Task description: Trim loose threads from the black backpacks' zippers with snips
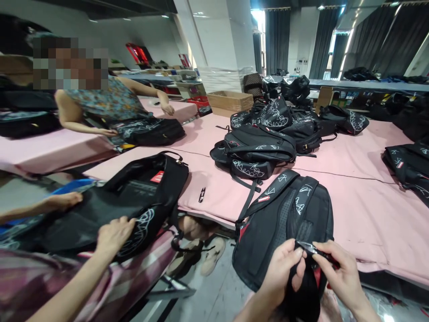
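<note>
A black backpack (268, 237) with white scribbled straps leans against the table edge in front of me, its padded back side facing up. My left hand (283, 268) is closed in a pinch on a small dark part of this backpack, which the fingers mostly cover. Close by on the right, my right hand (342, 273) grips small metal thread snips (306, 246). Their shiny blades point left and meet the fingertips of my left hand. Dark fabric of the bag hangs below both hands.
Backpacks are piled (258, 147) on the pink-covered table (358, 210). A small black clip-like piece (202, 195) lies left of centre. At left, a co-worker's hands (115, 235) work on an open backpack (144, 188). Another person stands behind. A cardboard box (231, 100) sits farther back.
</note>
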Available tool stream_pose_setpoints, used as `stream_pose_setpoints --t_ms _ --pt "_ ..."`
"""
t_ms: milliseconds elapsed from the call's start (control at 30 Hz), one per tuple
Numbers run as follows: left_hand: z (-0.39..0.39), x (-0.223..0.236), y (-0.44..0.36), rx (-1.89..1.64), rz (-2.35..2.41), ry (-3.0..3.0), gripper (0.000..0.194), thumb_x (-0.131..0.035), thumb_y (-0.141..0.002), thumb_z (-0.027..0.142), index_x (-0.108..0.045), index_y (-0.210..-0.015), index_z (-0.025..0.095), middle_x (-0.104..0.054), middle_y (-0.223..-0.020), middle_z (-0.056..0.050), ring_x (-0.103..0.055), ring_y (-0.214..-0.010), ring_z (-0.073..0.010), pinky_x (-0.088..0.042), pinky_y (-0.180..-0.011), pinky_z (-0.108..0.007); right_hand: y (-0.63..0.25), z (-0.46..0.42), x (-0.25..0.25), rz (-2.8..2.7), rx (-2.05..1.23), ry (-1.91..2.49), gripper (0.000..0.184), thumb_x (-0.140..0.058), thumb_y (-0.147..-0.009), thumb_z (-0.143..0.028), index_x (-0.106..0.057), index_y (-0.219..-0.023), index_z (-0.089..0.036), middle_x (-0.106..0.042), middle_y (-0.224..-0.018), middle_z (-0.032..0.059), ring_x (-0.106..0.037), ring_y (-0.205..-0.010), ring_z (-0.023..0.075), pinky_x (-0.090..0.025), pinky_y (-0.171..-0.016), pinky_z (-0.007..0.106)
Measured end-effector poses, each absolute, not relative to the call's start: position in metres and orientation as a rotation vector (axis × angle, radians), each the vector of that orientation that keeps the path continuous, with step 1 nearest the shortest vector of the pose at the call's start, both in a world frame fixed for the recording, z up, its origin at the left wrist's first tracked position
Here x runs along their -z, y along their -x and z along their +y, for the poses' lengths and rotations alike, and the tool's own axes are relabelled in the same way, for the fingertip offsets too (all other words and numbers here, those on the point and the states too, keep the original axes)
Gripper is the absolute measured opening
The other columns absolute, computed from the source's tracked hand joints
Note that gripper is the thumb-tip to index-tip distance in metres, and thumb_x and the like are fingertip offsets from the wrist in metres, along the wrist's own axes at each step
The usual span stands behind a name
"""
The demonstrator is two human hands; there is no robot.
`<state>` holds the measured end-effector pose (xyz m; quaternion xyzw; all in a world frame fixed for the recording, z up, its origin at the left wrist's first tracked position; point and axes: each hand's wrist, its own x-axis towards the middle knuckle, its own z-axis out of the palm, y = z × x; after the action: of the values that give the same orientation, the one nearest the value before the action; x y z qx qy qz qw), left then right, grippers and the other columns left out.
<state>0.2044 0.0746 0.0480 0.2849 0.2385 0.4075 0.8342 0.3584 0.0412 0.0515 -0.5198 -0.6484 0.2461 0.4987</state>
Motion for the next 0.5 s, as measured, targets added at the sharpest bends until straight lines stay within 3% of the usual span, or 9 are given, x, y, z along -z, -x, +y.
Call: stream_pose_setpoints --t_ms 67,167,233,300,367,433,500 --pt "0.073 -0.048 -0.203 -0.826 0.326 -0.437 0.015 -0.052 -0.080 0.030 -0.049 -0.073 0.017 -0.039 -0.037 0.009 -0.018 -0.022 -0.0016 -0.020 -0.026 -0.013 -0.358 0.040 -0.052 -1.366 -0.691 1.268 0.013 -0.058 -0.083 -0.031 -0.062 -0.093 -0.023 -0.062 -0.084 0.0034 -0.057 -0.077 0.0164 -0.046 -0.065 0.024" --pt "0.067 -0.050 -0.203 -0.698 0.128 -0.208 0.016 -0.049 -0.080 0.031 -0.048 -0.072 0.017 -0.029 -0.038 0.012 -0.001 -0.024 0.0011 -0.008 -0.024 -0.010 -0.354 0.043 -0.054 -1.094 -0.915 1.195 0.030 -0.056 -0.082 -0.042 -0.057 -0.102 -0.020 -0.059 -0.080 0.0034 -0.055 -0.069 0.0148 -0.045 -0.058 0.023" --pt "0.061 -0.053 -0.208 -0.576 0.122 -0.174 0.018 -0.050 -0.079 0.032 -0.049 -0.071 0.016 -0.026 -0.038 0.012 0.001 -0.026 0.0017 -0.003 -0.025 -0.010 -0.348 0.048 -0.055 -1.056 -1.085 1.133 0.037 -0.061 -0.077 -0.047 -0.058 -0.100 -0.018 -0.057 -0.072 0.0017 -0.053 -0.063 0.0140 -0.044 -0.054 0.022" --pt "0.054 -0.055 -0.214 -0.522 0.211 -0.231 0.020 -0.053 -0.078 0.035 -0.051 -0.073 0.016 -0.030 -0.038 0.011 -0.007 -0.025 0.0014 -0.008 -0.025 -0.010 -0.343 0.052 -0.056 -1.013 -1.201 1.111 0.033 -0.067 -0.071 -0.045 -0.058 -0.083 -0.017 -0.051 -0.061 -0.0020 -0.049 -0.055 0.0119 -0.041 -0.049 0.021" --pt "0.049 -0.056 -0.217 -0.637 0.403 -0.369 0.023 -0.056 -0.077 0.039 -0.055 -0.080 0.017 -0.044 -0.044 0.007 -0.028 -0.027 -0.0014 -0.022 -0.029 -0.012 -0.340 0.054 -0.057 -0.892 -1.234 1.125 0.032 -0.070 -0.068 -0.043 -0.052 -0.069 -0.017 -0.043 -0.054 -0.0058 -0.040 -0.046 0.0081 -0.034 -0.043 0.019" --pt "0.047 -0.055 -0.215 -0.827 0.645 -0.581 0.028 -0.064 -0.072 0.041 -0.058 -0.086 0.018 -0.059 -0.059 0.002 -0.051 -0.043 -0.0075 -0.040 -0.042 -0.017 -0.338 0.053 -0.057 -0.795 -1.235 1.139 0.033 -0.070 -0.068 -0.042 -0.049 -0.067 -0.017 -0.040 -0.052 -0.0074 -0.035 -0.044 0.0065 -0.030 -0.041 0.018" --pt "0.047 -0.052 -0.209 -0.932 0.864 -0.787 0.033 -0.071 -0.064 0.038 -0.063 -0.086 0.016 -0.066 -0.075 -0.002 -0.060 -0.063 -0.0127 -0.047 -0.061 -0.021 -0.337 0.051 -0.056 -0.824 -1.238 1.154 0.032 -0.070 -0.069 -0.042 -0.051 -0.069 -0.016 -0.046 -0.058 -0.0056 -0.041 -0.050 0.0081 -0.036 -0.046 0.019"
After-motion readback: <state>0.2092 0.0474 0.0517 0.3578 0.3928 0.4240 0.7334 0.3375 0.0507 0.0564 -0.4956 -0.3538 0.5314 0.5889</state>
